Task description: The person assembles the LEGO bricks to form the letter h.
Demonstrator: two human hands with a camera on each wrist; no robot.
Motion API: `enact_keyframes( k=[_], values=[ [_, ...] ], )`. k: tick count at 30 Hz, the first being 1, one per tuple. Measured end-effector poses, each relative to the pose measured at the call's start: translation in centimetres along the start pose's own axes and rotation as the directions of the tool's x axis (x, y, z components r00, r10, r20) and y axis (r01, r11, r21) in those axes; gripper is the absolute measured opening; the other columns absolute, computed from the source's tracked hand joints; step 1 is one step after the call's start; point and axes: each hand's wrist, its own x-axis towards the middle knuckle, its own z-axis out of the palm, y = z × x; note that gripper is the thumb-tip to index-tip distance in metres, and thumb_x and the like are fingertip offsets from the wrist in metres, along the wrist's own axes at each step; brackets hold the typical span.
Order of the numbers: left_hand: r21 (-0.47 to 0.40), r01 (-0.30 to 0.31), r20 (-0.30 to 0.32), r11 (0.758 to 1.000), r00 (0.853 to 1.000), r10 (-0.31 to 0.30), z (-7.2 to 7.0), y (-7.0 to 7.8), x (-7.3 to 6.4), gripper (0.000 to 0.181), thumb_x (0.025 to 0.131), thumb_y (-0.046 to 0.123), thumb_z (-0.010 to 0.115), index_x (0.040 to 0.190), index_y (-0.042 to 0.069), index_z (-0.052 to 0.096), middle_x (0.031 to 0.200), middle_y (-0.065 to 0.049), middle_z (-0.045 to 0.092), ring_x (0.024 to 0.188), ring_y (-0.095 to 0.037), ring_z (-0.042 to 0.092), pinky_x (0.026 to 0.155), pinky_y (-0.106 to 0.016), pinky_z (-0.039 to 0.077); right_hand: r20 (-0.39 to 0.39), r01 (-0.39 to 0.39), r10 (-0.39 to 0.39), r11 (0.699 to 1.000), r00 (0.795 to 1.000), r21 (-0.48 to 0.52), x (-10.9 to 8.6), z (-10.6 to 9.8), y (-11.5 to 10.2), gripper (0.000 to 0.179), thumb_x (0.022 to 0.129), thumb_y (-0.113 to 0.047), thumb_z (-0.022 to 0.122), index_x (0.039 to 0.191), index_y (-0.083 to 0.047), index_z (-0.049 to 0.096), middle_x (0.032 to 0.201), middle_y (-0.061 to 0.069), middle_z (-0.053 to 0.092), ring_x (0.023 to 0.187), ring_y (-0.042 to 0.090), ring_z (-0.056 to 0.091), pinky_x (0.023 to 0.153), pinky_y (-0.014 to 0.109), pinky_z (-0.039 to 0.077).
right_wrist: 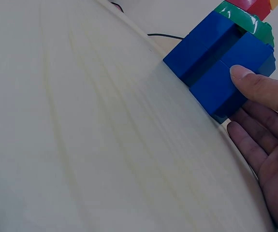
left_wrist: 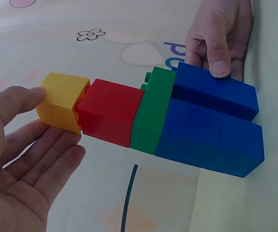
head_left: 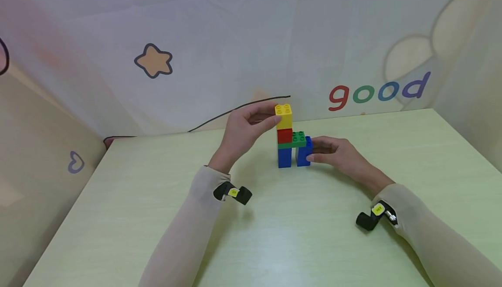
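A toy-brick structure stands upright on the table. My left hand (head_left: 244,131) pinches the yellow brick (head_left: 284,122) at its top between thumb and fingers. Under the yellow lies a red brick (head_left: 284,136); in the left wrist view a narrow gap with red studs shows between these two. Below the red is a green brick (left_wrist: 152,113), wider, its bare studs reaching to the right. A blue column (head_left: 284,158) supports its left part. My right hand (head_left: 343,156) grips a second blue column (right_wrist: 228,79) beside the first; whether it joins the green brick I cannot tell.
The pale table (head_left: 157,217) ends at a printed cloth backdrop (head_left: 219,38) close behind the structure. A dark line runs across the cloth near the left hand. Each sleeve carries a black wrist camera (head_left: 243,195).
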Motion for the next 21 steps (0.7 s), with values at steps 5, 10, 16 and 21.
enact_keyframes(
  k=[5,10,16,21],
  values=[
    [0.006,-0.008,0.006,1.0,1.0,0.008,-0.06,-0.03,0.03,0.032,0.102,0.013,0.075,0.133,0.005,0.073,0.12,-0.006,0.076,0.106,-0.019,0.074,0.093,-0.032,0.061,0.002,0.0,0.0,1.0,1.0,0.003,0.03,0.04,-0.09,0.062,0.099,-0.029,0.079,0.152,-0.007,0.056,0.145,0.014,0.064,0.134,0.033,0.061,0.112,0.048,0.049],
    [0.009,-0.01,0.009,1.0,1.0,0.01,-0.05,0.1,-0.04,0.032,0.101,0.013,0.076,0.132,0.005,0.073,0.12,-0.006,0.076,0.106,-0.019,0.074,0.093,-0.032,0.061,0.0,-0.005,0.005,1.0,1.0,0.001,-0.01,0.04,-0.13,0.062,0.099,-0.029,0.079,0.152,-0.007,0.056,0.146,0.015,0.063,0.134,0.033,0.061,0.112,0.048,0.049],
    [0.009,-0.007,0.01,1.0,1.0,0.006,-0.01,0.03,-0.02,0.032,0.101,0.013,0.076,0.132,0.005,0.073,0.12,-0.006,0.076,0.106,-0.019,0.074,0.094,-0.031,0.06,-0.002,-0.005,0.005,1.0,1.0,-0.004,-0.09,0.03,-0.25,0.062,0.099,-0.03,0.079,0.152,-0.007,0.056,0.146,0.015,0.063,0.134,0.033,0.061,0.112,0.049,0.049],
    [0.022,-0.019,0.014,1.0,1.0,0.019,0.01,-0.1,0.04,0.032,0.101,0.013,0.076,0.132,0.005,0.073,0.12,-0.005,0.076,0.106,-0.018,0.074,0.093,-0.03,0.06,0.001,-0.007,0.007,1.0,1.0,-0.004,-0.08,0.01,-0.24,0.061,0.1,-0.028,0.078,0.153,-0.007,0.056,0.146,0.014,0.063,0.134,0.033,0.061,0.112,0.047,0.049]
  ],
)
